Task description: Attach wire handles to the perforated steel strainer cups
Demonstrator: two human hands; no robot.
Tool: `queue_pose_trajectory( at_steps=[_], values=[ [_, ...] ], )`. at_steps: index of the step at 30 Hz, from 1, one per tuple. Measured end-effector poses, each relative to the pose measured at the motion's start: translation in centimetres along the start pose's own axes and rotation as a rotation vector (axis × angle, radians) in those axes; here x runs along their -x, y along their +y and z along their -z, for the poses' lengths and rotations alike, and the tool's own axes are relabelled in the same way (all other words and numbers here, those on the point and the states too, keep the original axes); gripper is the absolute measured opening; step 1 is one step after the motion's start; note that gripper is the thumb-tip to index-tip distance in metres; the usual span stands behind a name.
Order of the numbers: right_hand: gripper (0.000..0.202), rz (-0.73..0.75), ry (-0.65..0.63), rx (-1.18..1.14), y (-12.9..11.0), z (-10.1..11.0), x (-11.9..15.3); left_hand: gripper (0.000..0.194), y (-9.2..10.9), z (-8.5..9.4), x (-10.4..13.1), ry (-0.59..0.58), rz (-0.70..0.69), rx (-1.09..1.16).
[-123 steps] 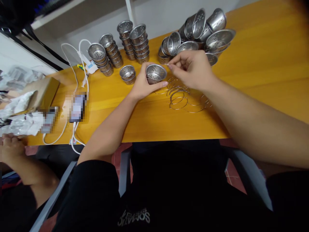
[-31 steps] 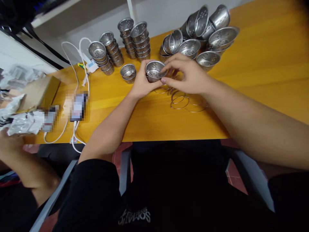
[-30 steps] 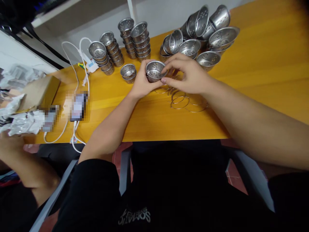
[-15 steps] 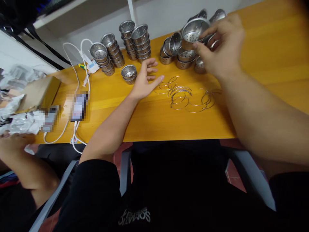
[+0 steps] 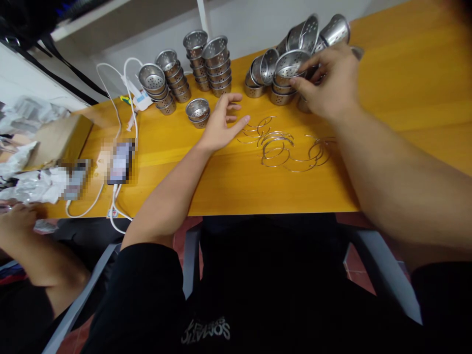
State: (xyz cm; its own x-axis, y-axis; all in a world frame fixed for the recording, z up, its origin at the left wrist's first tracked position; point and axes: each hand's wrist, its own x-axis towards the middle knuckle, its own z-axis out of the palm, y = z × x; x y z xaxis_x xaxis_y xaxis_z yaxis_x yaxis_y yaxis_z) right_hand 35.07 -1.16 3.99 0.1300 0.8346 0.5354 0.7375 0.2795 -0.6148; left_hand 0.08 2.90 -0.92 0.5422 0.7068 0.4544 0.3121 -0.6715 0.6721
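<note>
Fingers [image 5: 311, 62] of the right hand [image 5: 332, 81] pinch the edge of a small metal cup [image 5: 286, 63] full of little holes. The thumb is on the near side, and a pointing finger reaches over the rim. The cup sits at the top of a short stack [image 5: 281, 99] on the yellow desk [image 5: 236, 189]. I think the step in hand is putting this cup on the stack or picking it up from there; one look cannot tell which. I also can't tell how deep it sits in the cup below. To me, the next move calls for a light, steady pinch: if the hand lets go, the cup should be level first, and if it lifts, the cup should come straight up so the others don't tip. The cup is at the very tips of the right fingers, on their left side, and not down in the palm. The left hand [image 5: 221, 123] is well apart from that cup. Its fingers are spread and a bit curled, with nothing in them. It is between two stacked cups [image 5: 198, 113] on its left and some loose wire rings [image 5: 277, 135] on its right. More cups lean in a messy pile [image 5: 302, 37] behind the held cup, so bumping them seems easy. Tall, neat stacks [image 5: 217, 66] stand farther left, near the wall.
</note>
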Motion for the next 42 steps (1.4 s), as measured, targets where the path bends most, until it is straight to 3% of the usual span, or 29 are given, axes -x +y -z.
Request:
queue_pose_trajectory(
  at_steps=[7,13,18,22,25,27,30,32,35,38,42],
  values=[
    [0.044,-0.014,-0.024,0.015,-0.8,0.4,0.6,0.075,-0.2,-0.1,-0.1,0.012,0.042,0.002],
    [0.063,0.119,-0.05,0.034,-2.5,1.8,1.3,0.07,2.1,0.6,0.1,0.033,0.06,-0.087],
    [0.053,0.212,-0.022,0.09,-5.1,2.8,1.7,0.074,4.2,2.1,0.1,0.044,0.026,-0.138],
    [0.037,0.231,-0.034,0.095,-6.7,3.1,1.9,0.062,5.0,3.7,-0.4,0.116,-0.016,-0.213],
    [0.032,0.243,-0.155,-0.006,-7.2,3.1,2.1,0.066,3.5,5.4,-0.7,0.274,0.027,-0.299],
    [0.033,0.259,-0.349,-0.043,-7.0,2.8,2.2,0.079,1.1,6.7,-0.6,0.357,0.089,-0.3],
    [0.043,0.317,-0.652,0.019,-5.9,1.7,2.2,0.098,-2.9,7.9,0.1,0.329,0.13,-0.239],
    [0.05,0.362,-0.779,0.094,-4.9,1.0,2.1,0.099,-4.3,8.1,0.8,0.308,0.222,-0.309],
    [0.064,0.392,-0.855,0.168,-3.4,0.4,1.9,0.089,-4.3,8.2,1.5,0.272,0.345,-0.411],
    [0.067,0.398,-0.849,0.192,-2.6,0.1,1.8,0.083,-3.5,8.3,1.5,0.258,0.355,-0.444],
    [0.071,0.381,-0.767,0.215,-2.4,-0.7,2.2,0.098,-3.0,8.2,0.9,0.322,0.353,-0.432]
  ],
)
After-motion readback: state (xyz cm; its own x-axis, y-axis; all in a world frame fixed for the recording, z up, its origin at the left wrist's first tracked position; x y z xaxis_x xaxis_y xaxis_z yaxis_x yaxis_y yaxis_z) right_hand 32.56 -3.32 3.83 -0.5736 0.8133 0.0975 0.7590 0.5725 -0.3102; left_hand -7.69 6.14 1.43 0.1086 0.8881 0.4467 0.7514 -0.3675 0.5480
